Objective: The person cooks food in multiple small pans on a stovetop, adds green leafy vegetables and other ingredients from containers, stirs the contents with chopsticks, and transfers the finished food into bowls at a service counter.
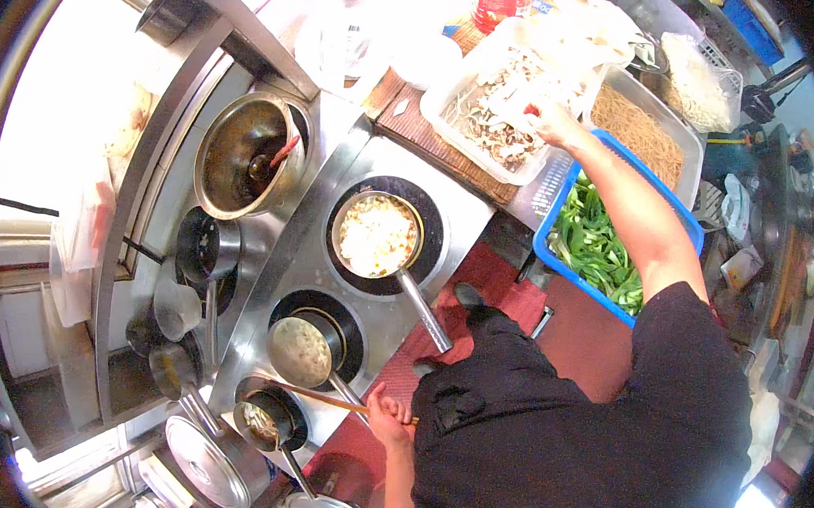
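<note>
My left hand (390, 414) grips a pair of long wooden chopsticks (323, 395), their far ends over the lower pans. Close by are a saucepan (300, 351) with pale residue inside and a small pan (258, 425) holding some food. My right hand (556, 125) reaches into a clear plastic tub (452, 112) of sliced mushrooms (504, 130). Glare hides what its fingers hold. Below that forearm lies a blue-rimmed basket (588, 297) of cut leafy greens (592, 231). On the upper burner a long-handled pan (410, 282) contains pale, chopped food (378, 234).
A large metal pot (219, 163) of dark liquid with a red-handled utensil stands behind the stove (391, 324). Beyond the greens sits a tub of thin brown noodles (638, 132). A bag of pale food (702, 83) lies farther right. A lidded pot (205, 459) stands at lower left.
</note>
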Demonstrator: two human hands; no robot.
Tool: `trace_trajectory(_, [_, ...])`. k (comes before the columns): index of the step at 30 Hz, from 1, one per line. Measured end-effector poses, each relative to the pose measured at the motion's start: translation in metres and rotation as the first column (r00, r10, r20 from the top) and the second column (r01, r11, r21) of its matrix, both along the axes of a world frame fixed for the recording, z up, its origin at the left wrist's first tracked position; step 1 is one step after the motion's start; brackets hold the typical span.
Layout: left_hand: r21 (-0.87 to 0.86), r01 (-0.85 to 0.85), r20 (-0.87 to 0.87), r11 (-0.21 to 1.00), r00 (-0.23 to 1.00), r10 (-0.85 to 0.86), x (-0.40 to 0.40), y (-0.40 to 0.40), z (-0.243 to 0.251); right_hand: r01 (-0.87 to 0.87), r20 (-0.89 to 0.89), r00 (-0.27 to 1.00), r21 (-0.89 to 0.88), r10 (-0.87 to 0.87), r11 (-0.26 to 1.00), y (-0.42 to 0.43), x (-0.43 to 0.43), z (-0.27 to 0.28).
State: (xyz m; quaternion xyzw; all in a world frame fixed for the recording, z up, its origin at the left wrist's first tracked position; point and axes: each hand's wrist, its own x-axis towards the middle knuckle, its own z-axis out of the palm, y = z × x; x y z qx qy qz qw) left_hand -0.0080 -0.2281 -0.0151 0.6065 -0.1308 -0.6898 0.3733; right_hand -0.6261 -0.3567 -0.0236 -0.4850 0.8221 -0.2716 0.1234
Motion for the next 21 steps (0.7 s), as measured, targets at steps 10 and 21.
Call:
trace_trajectory(10, [-0.043,-0.049,0.049,0.998,0.998,0.051,-0.031,0.006,0.010,0.145,-0.284,0.958,0.338,-0.047,0.930,-0.057,-0.036,-0.047])
trace_trajectory(21, [-0.017,-0.091,0.008,0.996,0.996,0.091,-0.034,0.010,0.006,0.163,0.122,0.977,0.119,-0.177,0.979,-0.041,-0.083,-0.090])
